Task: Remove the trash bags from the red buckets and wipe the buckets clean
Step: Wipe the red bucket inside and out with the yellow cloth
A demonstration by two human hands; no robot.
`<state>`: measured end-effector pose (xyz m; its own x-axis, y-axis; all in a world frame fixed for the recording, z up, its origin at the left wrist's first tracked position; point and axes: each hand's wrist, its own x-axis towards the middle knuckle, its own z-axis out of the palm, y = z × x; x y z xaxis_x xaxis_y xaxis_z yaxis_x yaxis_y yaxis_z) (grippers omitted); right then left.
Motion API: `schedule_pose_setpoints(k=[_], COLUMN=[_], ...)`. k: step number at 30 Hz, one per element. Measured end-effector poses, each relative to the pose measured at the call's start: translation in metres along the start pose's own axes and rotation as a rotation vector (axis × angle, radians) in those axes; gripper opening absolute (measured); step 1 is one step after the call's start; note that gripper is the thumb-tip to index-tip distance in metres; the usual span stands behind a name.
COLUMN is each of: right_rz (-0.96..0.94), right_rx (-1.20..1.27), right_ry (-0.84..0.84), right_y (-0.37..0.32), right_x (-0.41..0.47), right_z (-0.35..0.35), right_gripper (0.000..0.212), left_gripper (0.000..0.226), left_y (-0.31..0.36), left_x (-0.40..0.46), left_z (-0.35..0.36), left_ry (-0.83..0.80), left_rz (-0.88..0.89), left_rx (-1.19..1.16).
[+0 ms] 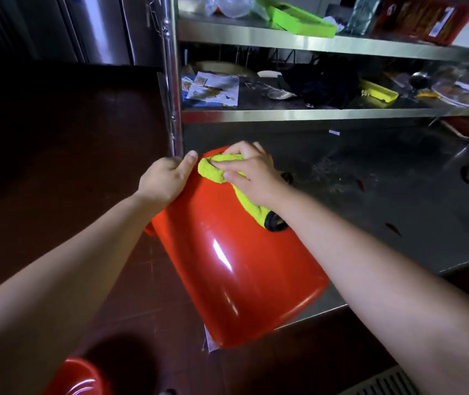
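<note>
Right hand (252,172) curled round a yellow-green cloth (216,168), pressing it onto the far end of a red bucket (236,266). Left hand (167,178) gripping that same end from the left, thumb up. Bucket lying on its side over the steel desk (370,201) corner, below cluttered shelves (313,41); second red bucket (76,377) at bottom left.

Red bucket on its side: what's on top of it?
A yellow-green cloth lies on the red bucket, under the right hand; left hand grips the edge. The hand covers the cloth's middle.
</note>
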<state>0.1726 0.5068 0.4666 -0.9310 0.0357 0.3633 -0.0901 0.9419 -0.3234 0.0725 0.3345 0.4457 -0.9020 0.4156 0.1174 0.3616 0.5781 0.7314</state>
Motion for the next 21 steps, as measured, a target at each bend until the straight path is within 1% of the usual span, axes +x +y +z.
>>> schedule_pose_setpoints(k=[4, 8, 11, 14, 17, 21], right_rz=[0.012, 0.016, 0.013, 0.025, -0.005, -0.064], right_rx=[0.003, 0.032, 0.082, 0.122, 0.123, 0.073], right_ry=[-0.017, -0.039, -0.033, -0.030, -0.027, -0.009], right_y=[-0.006, -0.004, -0.002, -0.004, -0.006, -0.009], right_x=[-0.035, -0.108, -0.168, -0.205, -0.197, -0.135], right_z=[-0.007, -0.015, -0.020, -0.024, -0.022, -0.012], right_gripper=[0.031, 0.034, 0.034, 0.034, 0.034, 0.031], left_gripper=[0.062, 0.060, 0.054, 0.055, 0.055, 0.056], left_y=[-0.002, -0.008, -0.015, -0.016, -0.016, -0.018], left_x=[-0.007, -0.011, -0.016, -0.018, -0.016, -0.015], left_z=[0.008, 0.007, 0.005, 0.002, 0.000, -0.001], left_ry=[0.021, -0.017, 0.004, 0.021, 0.021, 0.011], left_rz=[0.036, 0.047, 0.054, 0.051, -0.033, -0.044], left_rx=[-0.012, -0.063, -0.095, -0.107, -0.141, -0.159])
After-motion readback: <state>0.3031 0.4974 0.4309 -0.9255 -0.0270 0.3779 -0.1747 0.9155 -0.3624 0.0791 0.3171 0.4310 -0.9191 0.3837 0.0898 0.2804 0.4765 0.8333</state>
